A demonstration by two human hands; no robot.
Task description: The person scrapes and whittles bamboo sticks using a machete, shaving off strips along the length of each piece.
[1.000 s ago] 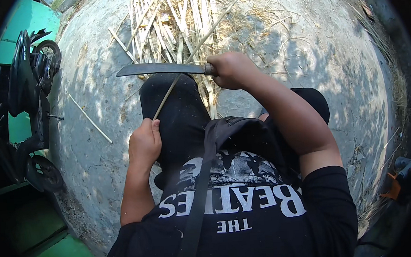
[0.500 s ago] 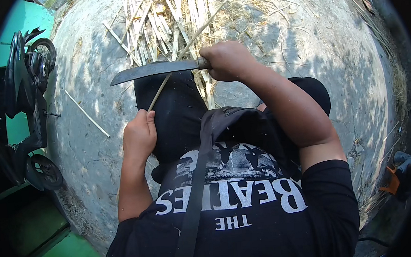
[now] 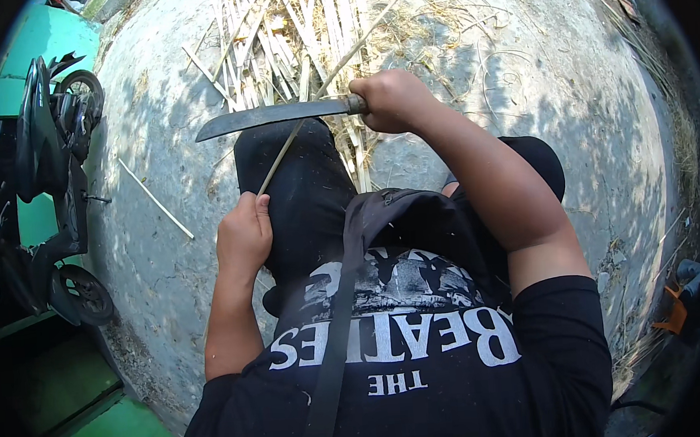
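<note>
My right hand is closed round the handle of a machete, its long dark blade pointing left above my left knee. In my left hand, lower and nearer my body, I grip the near end of a thin bamboo strip. The strip slants up and away to the right, passing beneath the blade and out over the ground. Blade and strip cross just at the knee; whether the edge bites into it I cannot tell.
Ahead of my knees lies a heap of pale split bamboo strips with curly shavings. A single strip rests on the concrete to the left. Farther left stands a dark motorcycle. An orange-and-grey object sits at the far right.
The whole view has shifted slightly to the right. Both hands keep their grips, and the blade stays across the strip at nearly the same spot.
</note>
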